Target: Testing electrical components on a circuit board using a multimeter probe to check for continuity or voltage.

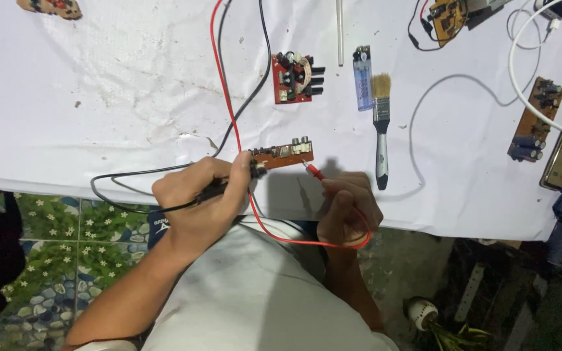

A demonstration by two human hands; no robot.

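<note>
My left hand (196, 195) clamped on black probe (229, 187) | right hand (349, 207) pinching red probe (315, 171) | small circuit board (283, 155) lies between the tips, long axis along the worktop's (99, 97) near edge, left hand nearer | white cloth surface; patterned floor below.

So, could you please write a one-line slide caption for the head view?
Left hand and right hand press black probe and red probe to a small circuit board.
</note>
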